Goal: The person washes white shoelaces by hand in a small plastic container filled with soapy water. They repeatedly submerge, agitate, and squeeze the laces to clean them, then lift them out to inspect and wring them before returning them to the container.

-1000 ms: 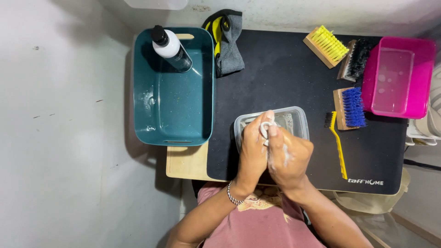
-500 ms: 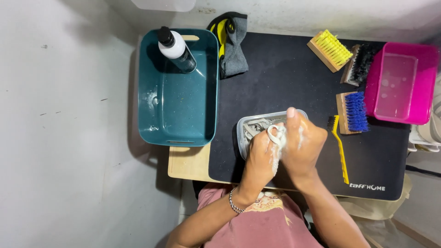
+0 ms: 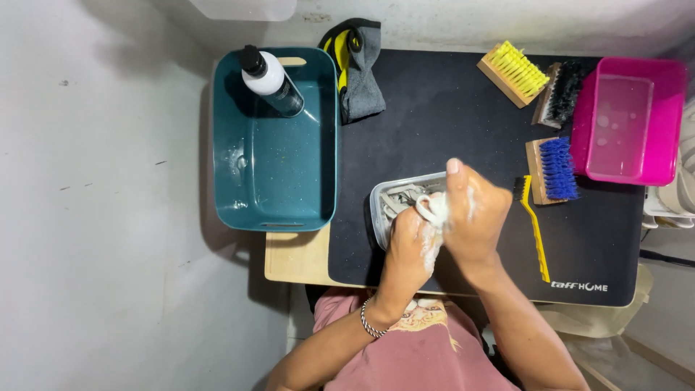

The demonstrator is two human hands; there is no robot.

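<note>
Both soapy hands, left hand (image 3: pixel 409 242) and right hand (image 3: pixel 474 213), grip a white lace (image 3: pixel 433 210) above the clear tub (image 3: pixel 384 206); slippery suds could let it drop onto the black mat (image 3: pixel 449 123).

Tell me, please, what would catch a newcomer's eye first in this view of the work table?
Probably the two soapy hands, left hand and right hand, rubbing white laces over a small clear container at the black mat's front edge. Next come the bright pink tub at far right and the big teal basin at left, a bottle leaning inside.
</note>
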